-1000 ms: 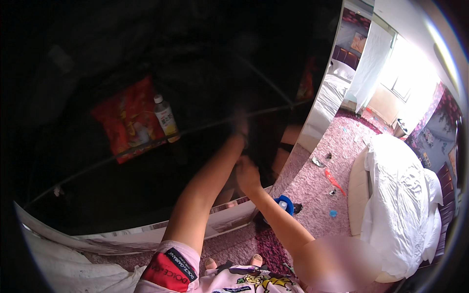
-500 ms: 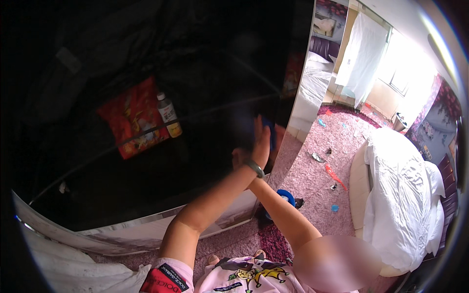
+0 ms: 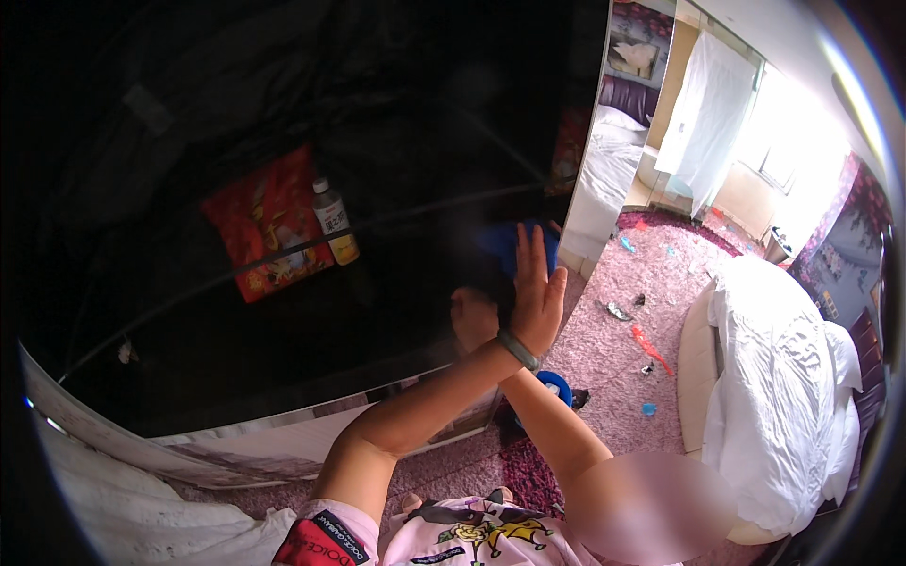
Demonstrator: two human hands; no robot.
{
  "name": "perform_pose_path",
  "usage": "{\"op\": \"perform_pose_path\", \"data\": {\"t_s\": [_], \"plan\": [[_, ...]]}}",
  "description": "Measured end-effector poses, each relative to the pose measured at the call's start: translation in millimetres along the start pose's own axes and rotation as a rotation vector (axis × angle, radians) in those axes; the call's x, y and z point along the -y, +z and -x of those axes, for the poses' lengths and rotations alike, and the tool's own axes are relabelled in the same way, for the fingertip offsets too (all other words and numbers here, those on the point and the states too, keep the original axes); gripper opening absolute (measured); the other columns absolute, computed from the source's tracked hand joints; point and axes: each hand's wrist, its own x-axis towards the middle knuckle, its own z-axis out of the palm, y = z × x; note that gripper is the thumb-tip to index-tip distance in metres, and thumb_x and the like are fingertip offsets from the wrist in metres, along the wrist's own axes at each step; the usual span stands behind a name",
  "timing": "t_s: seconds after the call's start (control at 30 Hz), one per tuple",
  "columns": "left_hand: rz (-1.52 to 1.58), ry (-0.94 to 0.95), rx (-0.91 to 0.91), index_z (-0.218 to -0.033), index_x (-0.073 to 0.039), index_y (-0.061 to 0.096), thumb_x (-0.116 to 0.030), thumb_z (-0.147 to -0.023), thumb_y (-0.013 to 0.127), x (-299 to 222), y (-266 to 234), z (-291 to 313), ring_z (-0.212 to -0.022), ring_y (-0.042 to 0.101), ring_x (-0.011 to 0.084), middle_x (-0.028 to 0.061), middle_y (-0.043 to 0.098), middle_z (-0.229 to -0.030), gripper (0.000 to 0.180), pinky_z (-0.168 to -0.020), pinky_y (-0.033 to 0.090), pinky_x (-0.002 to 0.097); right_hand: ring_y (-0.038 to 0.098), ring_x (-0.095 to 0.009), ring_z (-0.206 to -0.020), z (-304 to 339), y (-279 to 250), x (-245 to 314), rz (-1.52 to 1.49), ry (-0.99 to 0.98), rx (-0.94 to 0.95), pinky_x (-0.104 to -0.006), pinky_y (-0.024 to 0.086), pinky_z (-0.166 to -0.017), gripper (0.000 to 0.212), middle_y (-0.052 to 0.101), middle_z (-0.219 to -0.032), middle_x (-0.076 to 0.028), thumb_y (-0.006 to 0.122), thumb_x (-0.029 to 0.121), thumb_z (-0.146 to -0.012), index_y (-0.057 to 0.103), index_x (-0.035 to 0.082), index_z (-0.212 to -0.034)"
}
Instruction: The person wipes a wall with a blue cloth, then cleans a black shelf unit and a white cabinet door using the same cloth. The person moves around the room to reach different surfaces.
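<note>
My left arm crosses over my right one, with a dark bangle on its wrist. My left hand [image 3: 541, 307] lies flat, fingers stretched out, against a glossy black panel [image 3: 377, 330] near its right edge. A blue cloth [image 3: 536, 247] shows around and under its fingertips, pressed against the surface rather than gripped. Left of it, my right hand [image 3: 475, 319] is at the same dark panel. Shadow hides its fingers, so I cannot tell what they do. Farther left in the dark area are a red patterned package [image 3: 269, 231] and a bottle with yellow at its base [image 3: 336, 224].
Past the panel stands a tall mirror strip [image 3: 609, 156]. A pink carpet [image 3: 604, 349] with scattered scraps lies to the right, beside a bed with a white cover [image 3: 769, 396]. A round blue object [image 3: 554, 385] is on the floor close to my right forearm.
My left hand has shifted rightward and turned, its back now showing more fully. More of the blue cloth is visible. My right hand stays low at the panel.
</note>
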Motion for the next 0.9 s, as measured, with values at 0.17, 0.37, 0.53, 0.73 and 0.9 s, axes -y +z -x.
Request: {"op": "perform_pose_path", "data": {"t_s": [0.17, 0.37, 0.53, 0.73, 0.9], "plan": [[-0.121, 0.057, -0.083, -0.140, 0.000, 0.024, -0.033, -0.097, 0.036, 16.3, -10.6, 2.8, -0.131, 0.029, 0.0357, 0.0223, 0.028, -0.142, 0.055, -0.108, 0.023, 0.0381, 0.061, -0.033, -0.079, 1.8, 3.1, 6.4, 0.050, -0.009, 0.036, -0.0430, 0.049, -0.071, 0.011, 0.063, -0.084, -0.015, 0.053, 0.016, -0.083, 0.059, 0.009, -0.090], [-0.375, -0.394, 0.031, -0.132, -0.022, 0.047, -0.034, -0.091, 0.048, 26.0, -29.2, 5.1, -0.107, 0.055, 0.0312, 0.0155, 0.054, -0.123, 0.043, -0.092, 0.042, 0.0370, 0.062, -0.034, -0.075, -3.8, 23.8, -37.6, -0.052, -0.077, 0.048, -0.0426, 0.049, -0.066, 0.014, 0.063, -0.081, -0.016, 0.052, 0.018, -0.086, 0.060, 0.008, -0.091], [0.047, -0.479, -0.183, -0.124, -0.009, 0.055, -0.018, -0.089, 0.051, 88.5, -80.6, -11.7, -0.086, 0.062, 0.0187, 0.0134, 0.065, -0.102, 0.036, -0.078, 0.048, 0.0288, 0.062, -0.035, -0.073, -1.2, 6.7, -22.9, 0.019, -0.140, 0.231, -0.0426, 0.049, -0.066, 0.015, 0.065, -0.079, -0.016, 0.053, 0.016, -0.085, 0.062, 0.005, -0.089], [-0.144, -0.362, 0.161, -0.116, -0.006, 0.059, -0.011, -0.087, 0.050, 117.9, -126.5, 6.5, -0.086, 0.061, 0.0241, 0.0145, 0.064, -0.097, 0.030, -0.078, 0.047, 0.0337, 0.060, -0.017, -0.085, 10.2, -39.7, -8.2, -0.661, 0.203, 0.092, -0.0269, 0.047, -0.074, 0.015, 0.063, -0.092, -0.010, 0.052, 0.006, -0.088, 0.057, 0.002, -0.102], [-0.278, -0.192, 0.695, -0.110, -0.006, 0.059, -0.014, -0.087, 0.051, 76.3, -116.0, 48.6, -0.101, 0.056, 0.0300, 0.0158, 0.059, -0.110, 0.026, -0.085, 0.046, 0.0388, 0.057, -0.019, -0.095, 8.5, -84.6, 3.4, -0.721, 0.176, 0.113, -0.0285, 0.046, -0.080, 0.028, 0.058, -0.110, -0.010, 0.050, 0.006, -0.088, 0.050, 0.002, -0.116]]}}
